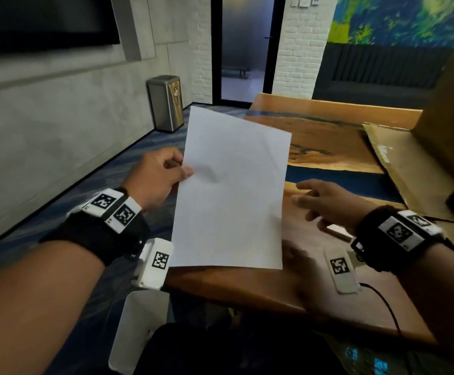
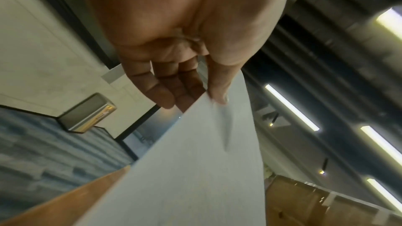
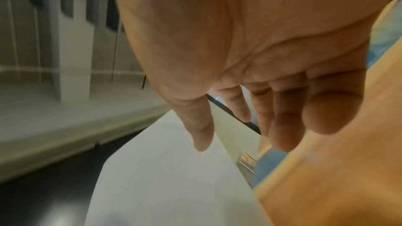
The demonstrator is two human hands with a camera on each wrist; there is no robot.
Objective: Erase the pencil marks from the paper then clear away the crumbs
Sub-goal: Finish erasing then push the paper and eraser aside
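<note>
A: We have the paper [image 1: 231, 190] lifted off the table [image 1: 328, 288], pinched at its left edge by our left hand [image 1: 156, 175], thumb on the front face, fingers [image 2: 165, 92] behind it.

B: And our right hand [image 1: 328, 203]?

A: Loose and spread, holding nothing. It hovers just right of the sheet's right edge, over the table, not touching it as far as we can tell.

B: Orientation?

A: The long axis runs away from us and upward, with the top leaning slightly right. The lower edge sits close above the table's near edge; we cannot tell whether it touches. The sheet lies between our two hands, left holding, right nearest the free edge.

B: Any marks?

A: Only a faint grey smudge beside our left thumb; too dim to call pencil or shadow. No crumbs visible.

B: Then we judge erasing done and clearing under way?

A: Likely. Any tap or tip would fall to our right hand at that free edge. A bin [image 1: 166, 102] stands well beyond our left hand.
</note>
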